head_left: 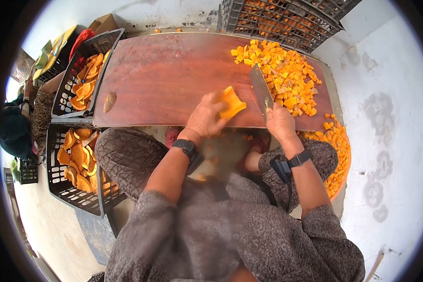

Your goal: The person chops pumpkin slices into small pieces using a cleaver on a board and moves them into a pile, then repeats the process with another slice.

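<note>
— Left hand point(205, 117) is curled around an orange pumpkin piece point(231, 103), holding it at the near edge of the cutting board point(164, 75).

— And the right hand point(280, 122)?

— Fist tight on the cleaver point(261, 90), blade just right of the piece, beside the heap of cubes point(282, 75) at the board's far right corner.

— Any labels to read?

— None legible. Black crates of slices point(80, 160) sit off the left edge.

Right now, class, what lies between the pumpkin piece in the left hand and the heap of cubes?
The knife blade, held by the right hand, in the head view.
</note>
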The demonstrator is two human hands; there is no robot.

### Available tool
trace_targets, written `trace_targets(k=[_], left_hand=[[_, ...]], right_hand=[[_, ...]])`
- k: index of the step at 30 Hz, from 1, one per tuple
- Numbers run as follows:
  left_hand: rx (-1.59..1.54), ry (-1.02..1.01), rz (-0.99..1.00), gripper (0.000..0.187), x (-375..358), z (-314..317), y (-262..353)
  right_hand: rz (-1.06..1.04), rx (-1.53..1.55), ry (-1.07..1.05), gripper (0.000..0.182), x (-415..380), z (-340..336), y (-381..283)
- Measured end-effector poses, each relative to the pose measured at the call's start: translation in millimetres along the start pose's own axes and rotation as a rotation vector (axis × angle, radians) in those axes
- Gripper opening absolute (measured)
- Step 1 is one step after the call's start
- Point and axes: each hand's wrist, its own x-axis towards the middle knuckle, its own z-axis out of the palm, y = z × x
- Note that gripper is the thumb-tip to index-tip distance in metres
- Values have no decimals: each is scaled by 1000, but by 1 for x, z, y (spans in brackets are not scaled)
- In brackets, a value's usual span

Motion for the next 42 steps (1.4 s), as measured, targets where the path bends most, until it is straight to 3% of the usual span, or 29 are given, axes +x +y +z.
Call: trace_targets(k=[15, 42], left_hand=[[-13, -7, 6, 35, -2, 4, -4], [-41, 42, 64, 28, 2, -5, -6]], right_hand=[[-114, 195, 27, 19, -30, -24, -25], [-232, 67, -120, 19, -24, -38, -37]])
